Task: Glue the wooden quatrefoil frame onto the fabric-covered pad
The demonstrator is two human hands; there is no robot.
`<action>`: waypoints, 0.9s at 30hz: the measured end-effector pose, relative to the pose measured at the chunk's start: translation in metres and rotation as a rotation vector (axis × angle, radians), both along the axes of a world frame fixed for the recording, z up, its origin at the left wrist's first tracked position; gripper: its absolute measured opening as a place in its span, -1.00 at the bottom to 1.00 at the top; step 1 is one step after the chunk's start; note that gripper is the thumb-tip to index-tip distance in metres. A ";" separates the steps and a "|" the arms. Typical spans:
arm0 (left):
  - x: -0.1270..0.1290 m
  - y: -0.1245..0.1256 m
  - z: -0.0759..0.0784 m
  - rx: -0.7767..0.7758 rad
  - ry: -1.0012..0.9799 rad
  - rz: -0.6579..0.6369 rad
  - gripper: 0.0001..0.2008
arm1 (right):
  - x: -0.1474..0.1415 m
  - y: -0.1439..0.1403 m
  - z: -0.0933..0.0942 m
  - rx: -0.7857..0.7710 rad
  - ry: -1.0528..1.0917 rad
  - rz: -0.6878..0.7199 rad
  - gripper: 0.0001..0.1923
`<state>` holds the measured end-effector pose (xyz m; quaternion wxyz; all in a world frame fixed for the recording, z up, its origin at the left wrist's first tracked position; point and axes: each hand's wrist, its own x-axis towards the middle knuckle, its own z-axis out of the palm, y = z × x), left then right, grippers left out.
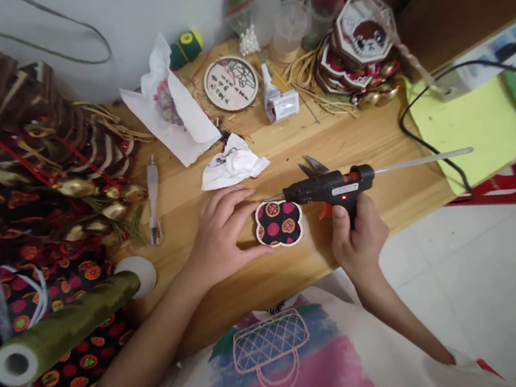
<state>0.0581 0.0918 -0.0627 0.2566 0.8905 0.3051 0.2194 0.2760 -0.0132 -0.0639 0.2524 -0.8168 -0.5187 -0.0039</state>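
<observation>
My right hand [360, 231] is wrapped round the handle of a black hot glue gun [320, 187]. A small red light glows on the gun's side, and a long translucent glue stick [422, 161] sticks out of its back. The nozzle points left, over the upper edge of a flower-shaped piece [279, 225] with a white rim and black patterned fabric. My left hand [223, 238] holds this piece at its left side on the table, thumb at the lower edge and forefinger at the upper edge; the other fingers are stretched out. Scissor blades [314, 165] show behind the gun.
Crumpled tissue [234, 162], a round embroidered disc [230, 83] and a small bottle [283, 105] lie farther back. A white pen [153, 199] and a green roll [77, 323] are at left. A black cable [405, 117] crosses yellow paper [474, 125] at right.
</observation>
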 end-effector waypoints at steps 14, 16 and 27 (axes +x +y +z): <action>0.000 0.000 0.001 -0.009 0.023 -0.004 -0.37 | -0.001 -0.004 0.002 -0.032 -0.031 -0.043 -0.61; 0.000 0.001 0.001 -0.029 0.026 -0.001 -0.39 | -0.001 -0.005 0.001 -0.040 -0.044 -0.053 -0.59; 0.000 -0.001 -0.001 -0.010 0.017 0.007 -0.37 | -0.001 -0.003 -0.001 0.018 -0.093 -0.011 -0.64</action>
